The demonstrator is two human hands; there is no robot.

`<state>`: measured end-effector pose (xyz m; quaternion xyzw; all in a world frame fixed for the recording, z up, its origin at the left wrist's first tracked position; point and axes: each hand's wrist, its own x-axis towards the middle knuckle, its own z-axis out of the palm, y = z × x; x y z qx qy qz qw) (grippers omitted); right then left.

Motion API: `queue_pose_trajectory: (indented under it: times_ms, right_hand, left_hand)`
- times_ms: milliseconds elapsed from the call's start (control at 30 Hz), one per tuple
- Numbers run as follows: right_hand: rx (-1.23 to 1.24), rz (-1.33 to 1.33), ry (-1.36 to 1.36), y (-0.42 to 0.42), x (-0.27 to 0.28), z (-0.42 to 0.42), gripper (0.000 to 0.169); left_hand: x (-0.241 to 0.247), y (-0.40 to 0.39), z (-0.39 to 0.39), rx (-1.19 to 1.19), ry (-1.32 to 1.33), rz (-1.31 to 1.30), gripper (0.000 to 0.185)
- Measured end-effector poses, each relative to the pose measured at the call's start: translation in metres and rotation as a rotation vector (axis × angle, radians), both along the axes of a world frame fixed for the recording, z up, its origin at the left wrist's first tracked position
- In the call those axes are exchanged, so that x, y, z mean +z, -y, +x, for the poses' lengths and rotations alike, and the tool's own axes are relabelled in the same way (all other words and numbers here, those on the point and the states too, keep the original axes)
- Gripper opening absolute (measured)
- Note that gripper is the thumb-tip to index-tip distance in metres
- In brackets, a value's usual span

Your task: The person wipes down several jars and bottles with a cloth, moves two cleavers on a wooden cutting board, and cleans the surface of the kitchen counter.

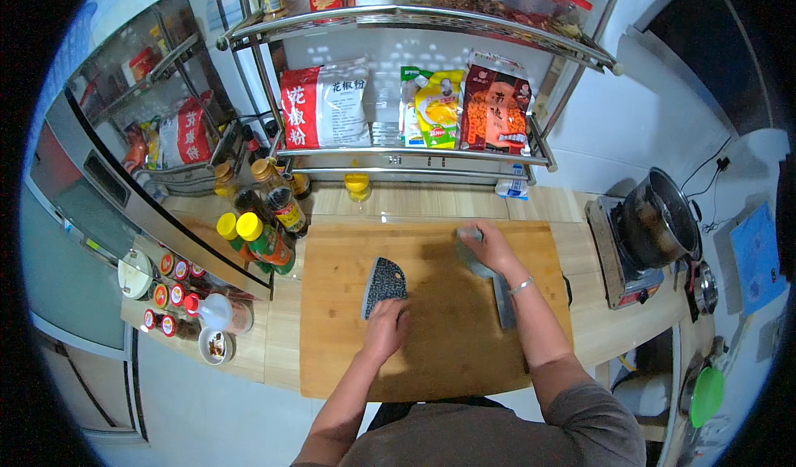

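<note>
My left hand (384, 333) is closed around the handle of a cleaver (385, 280) with a dark speckled blade and a hole near its far corner. The blade points away from me, over a large wooden cutting board (336, 355). Farther up the board, my right hand (492, 248) grips a grey-green cloth (471, 257); both are somewhat blurred. Partly beneath my right forearm lies a flat grey bar (502, 302), whose exact kind I cannot tell.
Sauce bottles (264, 243), several spice jars (177, 293) and a small white bowl (216, 346) stand left. A metal rack (404, 151) with seasoning bags (326, 103) overhangs the back. A dark pot (659, 218) sits on a portable stove (603, 249) at right.
</note>
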<state>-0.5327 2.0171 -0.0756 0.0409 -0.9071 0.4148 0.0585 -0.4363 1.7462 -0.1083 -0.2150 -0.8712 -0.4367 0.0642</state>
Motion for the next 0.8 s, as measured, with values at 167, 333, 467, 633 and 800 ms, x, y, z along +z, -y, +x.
queue_pose_trajectory:
  times_ms: [167, 333, 467, 633, 800]
  right_hand:
    - [-0.195, 0.108, -0.253, 0.009, -0.01, -0.074, 0.047]
    - [-0.002, 0.332, 0.061, 0.014, -0.078, -0.114, 0.049]
    - [0.137, 0.517, 0.045, 0.022, -0.113, -0.136, 0.053]
    - [0.06, 0.731, -0.153, -0.002, -0.165, -0.162, 0.05]
    - [0.053, 0.791, -0.189, 0.032, -0.176, -0.197, 0.041]
  left_hand:
    - [-0.026, -0.016, -0.036, -0.046, 0.068, -0.119, 0.025]
    - [-0.037, -0.028, -0.055, -0.042, 0.042, -0.085, 0.028]
    - [-0.052, -0.042, -0.082, -0.037, 0.04, -0.13, 0.019]
    - [-0.06, -0.057, -0.124, -0.033, 0.03, -0.208, 0.016]
    - [-0.076, -0.056, -0.174, -0.018, 0.053, -0.209, 0.025]
